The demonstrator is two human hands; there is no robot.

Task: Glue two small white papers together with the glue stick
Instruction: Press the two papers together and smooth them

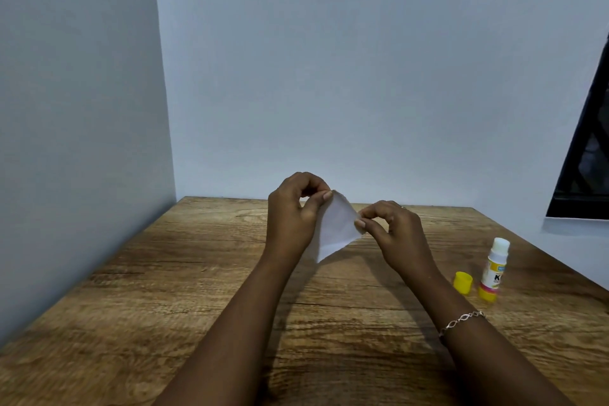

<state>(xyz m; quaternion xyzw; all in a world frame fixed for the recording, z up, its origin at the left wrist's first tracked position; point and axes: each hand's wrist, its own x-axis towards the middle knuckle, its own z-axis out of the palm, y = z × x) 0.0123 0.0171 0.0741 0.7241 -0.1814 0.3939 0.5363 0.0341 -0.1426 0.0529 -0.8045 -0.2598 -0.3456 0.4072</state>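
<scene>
Open wooden table (164, 290) across the whole left side and along the near edge, nothing standing there. On the right, an uncapped glue stick (493, 270) upright with its yellow cap (462, 282) just beside, near the right forearm. Walled in at the left and behind; dark window frame (583, 148) far right.

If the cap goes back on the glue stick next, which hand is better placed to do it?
Probably the right hand. The glue stick and its yellow cap stand on the table's right side, beside the right forearm. The left hand could keep pinching the paper.
</scene>
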